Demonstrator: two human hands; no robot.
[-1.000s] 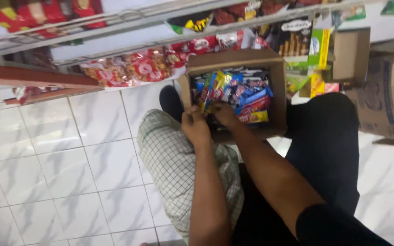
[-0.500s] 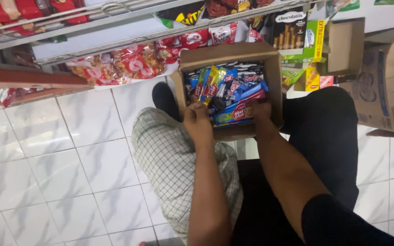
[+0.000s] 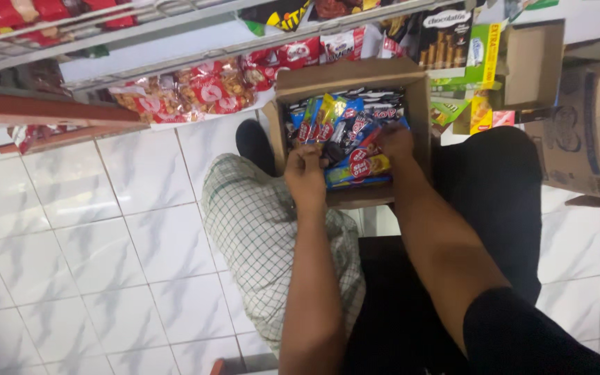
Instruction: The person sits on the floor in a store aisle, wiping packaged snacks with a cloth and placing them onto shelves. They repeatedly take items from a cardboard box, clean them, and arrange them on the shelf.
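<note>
Two hands, left hand [image 3: 305,175] and right hand [image 3: 395,142], rest in one open cardboard box [image 3: 418,114]. Two more cardboard boxes [image 3: 585,132] stand right of the right hand. Snack packets [image 3: 345,132] between the hands are too many to count.

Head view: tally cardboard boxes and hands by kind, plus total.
Open cardboard box of snack packets, both hands in it: 1
Empty open cardboard box beside it: 1
Closed cardboard box at far right: 1
Left hand: 1
Right hand: 1
Total: 5
</note>
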